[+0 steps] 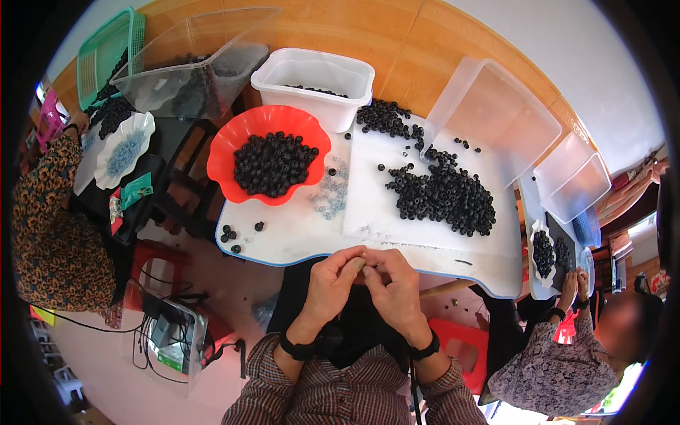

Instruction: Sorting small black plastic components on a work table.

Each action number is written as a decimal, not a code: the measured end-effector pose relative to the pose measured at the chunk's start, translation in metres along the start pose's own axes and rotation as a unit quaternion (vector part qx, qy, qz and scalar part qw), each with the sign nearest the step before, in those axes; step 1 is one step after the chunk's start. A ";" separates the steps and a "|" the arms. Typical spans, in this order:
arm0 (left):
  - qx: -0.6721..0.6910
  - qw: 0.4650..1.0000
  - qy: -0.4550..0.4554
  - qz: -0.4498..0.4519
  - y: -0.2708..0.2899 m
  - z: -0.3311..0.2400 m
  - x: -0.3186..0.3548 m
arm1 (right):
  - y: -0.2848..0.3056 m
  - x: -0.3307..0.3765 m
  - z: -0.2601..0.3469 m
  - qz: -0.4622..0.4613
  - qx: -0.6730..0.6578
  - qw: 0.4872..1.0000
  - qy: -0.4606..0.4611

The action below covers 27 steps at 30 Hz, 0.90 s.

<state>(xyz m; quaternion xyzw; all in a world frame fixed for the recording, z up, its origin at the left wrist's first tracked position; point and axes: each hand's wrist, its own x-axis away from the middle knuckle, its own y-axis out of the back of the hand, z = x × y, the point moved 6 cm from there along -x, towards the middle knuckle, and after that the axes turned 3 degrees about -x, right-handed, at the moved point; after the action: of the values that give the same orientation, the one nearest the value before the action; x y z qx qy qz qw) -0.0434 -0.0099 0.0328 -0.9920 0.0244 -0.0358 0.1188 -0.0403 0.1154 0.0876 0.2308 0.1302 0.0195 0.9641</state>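
Left hand [331,279] and right hand [394,285], fingertips meeting, grasp indiscernible; 1 black-bead pile [443,200] lies forward-right, nearer the right hand.

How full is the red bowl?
Partly full: black pieces are heaped in the middle of the red bowl, leaving its wavy sides bare.

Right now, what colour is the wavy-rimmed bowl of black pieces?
The bowl is red; head view, the only one, shows it.
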 end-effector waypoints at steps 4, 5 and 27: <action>0.216 0.974 0.054 0.045 0.000 0.011 -0.004 | 0.003 0.003 0.002 -0.041 -0.119 0.992 -0.031; 0.214 0.974 0.055 0.044 0.003 0.011 -0.004 | 0.005 0.003 0.005 -0.047 -0.131 0.990 -0.009; 0.329 0.942 0.029 0.064 0.002 -0.001 -0.001 | 0.008 -0.003 0.038 -0.019 -0.060 0.994 0.093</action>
<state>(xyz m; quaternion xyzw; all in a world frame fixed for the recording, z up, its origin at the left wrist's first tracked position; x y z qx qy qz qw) -0.0448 -0.0120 0.0329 -0.8924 0.0781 -0.0628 0.4400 -0.0330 0.1061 0.1245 0.1674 0.2222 0.0304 0.9600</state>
